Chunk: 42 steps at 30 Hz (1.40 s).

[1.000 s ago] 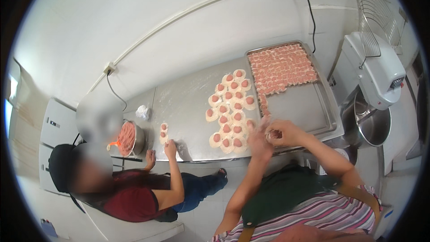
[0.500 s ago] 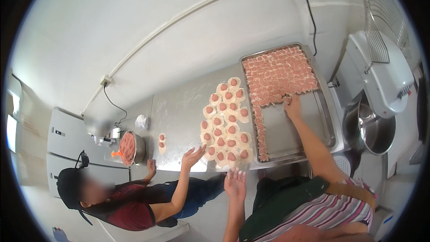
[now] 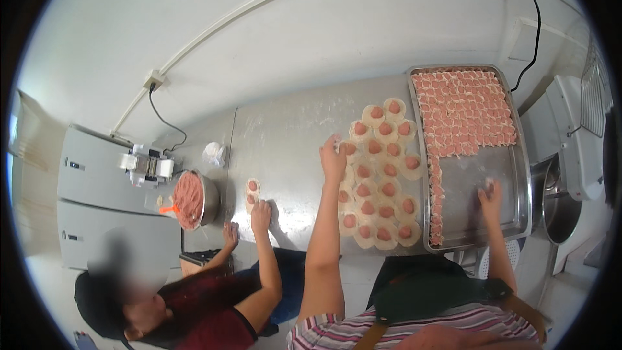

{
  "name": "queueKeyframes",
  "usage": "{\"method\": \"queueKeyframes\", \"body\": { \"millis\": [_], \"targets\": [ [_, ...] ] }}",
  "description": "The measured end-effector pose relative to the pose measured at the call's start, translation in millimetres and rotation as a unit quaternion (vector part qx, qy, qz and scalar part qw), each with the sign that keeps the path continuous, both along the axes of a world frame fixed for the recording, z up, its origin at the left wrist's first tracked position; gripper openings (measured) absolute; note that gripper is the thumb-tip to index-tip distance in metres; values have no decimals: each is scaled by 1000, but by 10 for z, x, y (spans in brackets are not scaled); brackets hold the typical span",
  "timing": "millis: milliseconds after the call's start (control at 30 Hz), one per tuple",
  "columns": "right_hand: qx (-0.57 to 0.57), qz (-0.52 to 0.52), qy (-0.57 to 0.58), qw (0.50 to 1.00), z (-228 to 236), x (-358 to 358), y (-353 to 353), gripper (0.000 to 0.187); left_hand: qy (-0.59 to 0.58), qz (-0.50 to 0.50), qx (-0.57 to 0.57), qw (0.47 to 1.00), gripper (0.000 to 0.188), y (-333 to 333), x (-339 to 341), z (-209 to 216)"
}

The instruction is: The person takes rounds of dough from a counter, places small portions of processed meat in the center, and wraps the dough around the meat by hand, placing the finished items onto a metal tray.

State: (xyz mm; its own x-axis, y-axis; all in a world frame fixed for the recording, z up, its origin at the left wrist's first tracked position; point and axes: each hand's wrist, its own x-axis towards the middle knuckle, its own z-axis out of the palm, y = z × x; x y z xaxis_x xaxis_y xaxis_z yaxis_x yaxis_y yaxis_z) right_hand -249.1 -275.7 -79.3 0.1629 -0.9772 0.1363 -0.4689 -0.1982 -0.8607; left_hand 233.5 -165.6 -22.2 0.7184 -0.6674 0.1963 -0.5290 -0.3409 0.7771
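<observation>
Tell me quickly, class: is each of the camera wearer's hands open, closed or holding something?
Left hand: by the dough rounds; open, closed or holding cannot be told.
Right hand: loosely open over the tray, nothing visible in it.

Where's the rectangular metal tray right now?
In the head view, the rectangular metal tray is at the right end of the metal table, between the filling-topped dough rounds and the mixer, with the right hand over it.

bright light, black curved fisheye edges
</observation>
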Motion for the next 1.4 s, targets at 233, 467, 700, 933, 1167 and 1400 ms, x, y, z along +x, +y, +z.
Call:
{"method": "queueKeyframes", "body": {
  "millis": [233, 467, 700, 933, 1167, 1400],
  "targets": [
    [50, -40, 106, 992, 1088, -70, 750, 32, -12, -151, 360, 920, 34, -1007, 745, -148],
    [24, -39, 50, 998, 1502, 20, 987, 29, 529, -90, -81, 840, 19, -641, 694, -85],
    [56, -2, -75, 996, 1494, -396, 1505, 24, 606, -192, -230, 737, 24, -371, -1694, 796],
    [128, -83, -388, 909, 1593, -2177, 2706, 26, 886, -318, 9, 338, 29, 933, -5202, 674],
    [40, -326, -267, 906, 1478, -4645, 4326, 25, 797, -404, 297, 338, 34, 2366, -8227, 456],
    [-1, -424, -446, 788, 1637, -6087, 4700, 14, 775, -446, 373, 249, 38, 2439, -9934, 617]
  ]
}}
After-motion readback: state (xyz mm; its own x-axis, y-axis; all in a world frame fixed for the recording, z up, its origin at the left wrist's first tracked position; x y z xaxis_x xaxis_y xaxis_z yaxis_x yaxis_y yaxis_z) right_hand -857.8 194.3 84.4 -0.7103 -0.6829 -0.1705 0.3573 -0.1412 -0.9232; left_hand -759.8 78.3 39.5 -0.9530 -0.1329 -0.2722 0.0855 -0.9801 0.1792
